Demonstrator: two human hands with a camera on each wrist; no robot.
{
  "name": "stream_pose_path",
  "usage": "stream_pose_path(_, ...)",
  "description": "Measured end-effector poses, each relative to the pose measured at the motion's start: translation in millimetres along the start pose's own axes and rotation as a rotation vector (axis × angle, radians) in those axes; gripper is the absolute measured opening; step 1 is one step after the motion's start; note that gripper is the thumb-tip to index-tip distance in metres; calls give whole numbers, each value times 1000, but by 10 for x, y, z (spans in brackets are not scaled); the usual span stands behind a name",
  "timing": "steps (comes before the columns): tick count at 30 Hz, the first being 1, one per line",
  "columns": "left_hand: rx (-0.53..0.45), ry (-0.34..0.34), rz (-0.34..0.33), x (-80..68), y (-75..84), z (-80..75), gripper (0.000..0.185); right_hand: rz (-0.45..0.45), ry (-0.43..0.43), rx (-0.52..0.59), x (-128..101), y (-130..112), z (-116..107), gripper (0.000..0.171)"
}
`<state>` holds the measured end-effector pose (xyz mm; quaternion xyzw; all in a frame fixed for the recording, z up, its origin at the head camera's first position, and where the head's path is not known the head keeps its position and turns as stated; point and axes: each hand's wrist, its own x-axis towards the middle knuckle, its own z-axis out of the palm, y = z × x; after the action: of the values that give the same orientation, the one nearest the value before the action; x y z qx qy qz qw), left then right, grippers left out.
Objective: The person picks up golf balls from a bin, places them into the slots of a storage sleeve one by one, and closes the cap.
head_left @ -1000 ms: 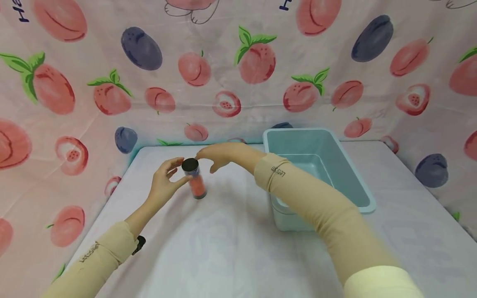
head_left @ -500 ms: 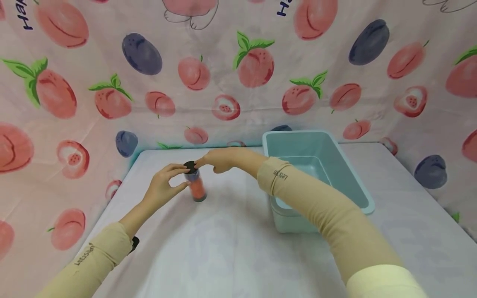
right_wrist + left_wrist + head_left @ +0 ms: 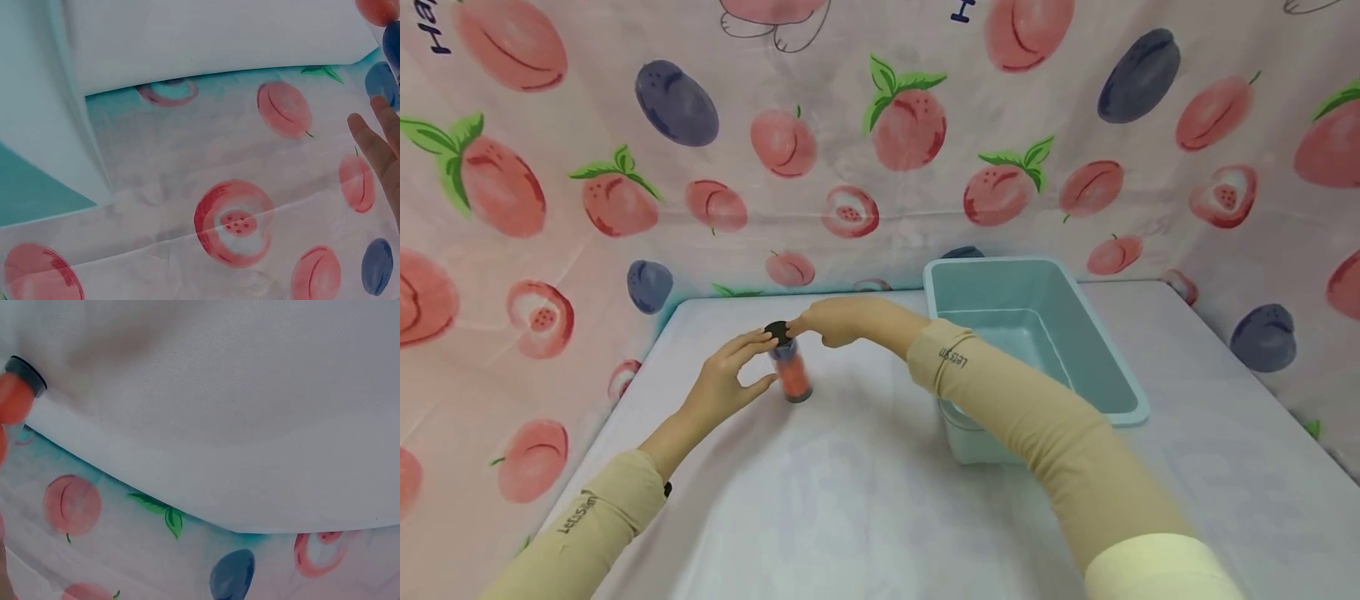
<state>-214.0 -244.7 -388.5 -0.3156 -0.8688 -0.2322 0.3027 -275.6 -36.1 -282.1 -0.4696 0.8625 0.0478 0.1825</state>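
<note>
Right then, out on the white cloth-covered table (image 3: 850,500) stood a small clear cylindrical bottle with orange contents and a black screw cap (image 3: 789,367), upright, left of centre and towards the back edge. The left hand (image 3: 724,379) was at its left side, fingers (image 3: 752,343) curled round the bottle's body with the thumb low against the orange part, so it gripped the bottle. The right hand (image 3: 842,319) reached across from the right, its fingertips pinched together on the black cap (image 3: 777,332) at the top; the other fingers were loosely tucked under the palm. Both forearms wore beige sleeves (image 3: 1000,400) with small lettering near the cuffs.

Just beside the right forearm sat a pale teal rectangular plastic tub (image 3: 1120,367), on the table's right half, well apart from the bottle. Its near wall showed as a broad teal slab at the left of the right wrist view (image 3: 37,125). In that same view only a couple of fingertips (image 3: 375,144) showed at the right edge, against the backdrop.

The left wrist view caught only a sliver of the bottle (image 3: 15,394) at its left edge, orange with the dark rim, next to the table's edge (image 3: 187,487).

All round hung a pink fabric backdrop printed with peaches and dark plums (image 3: 880,133), rising behind and to both sides of the table.
</note>
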Motion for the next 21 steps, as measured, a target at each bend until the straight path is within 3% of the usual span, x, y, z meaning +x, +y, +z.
stream_pose_path(10, 8, -54, 77, 164, -4, -105, 38, -7, -60, 8, -79, 59, -9, 56)
stream_pose_path(21, 29, -7, 67, 298, 2, -218, 22, 4, 13, 61, -473, 261, -79, 44)
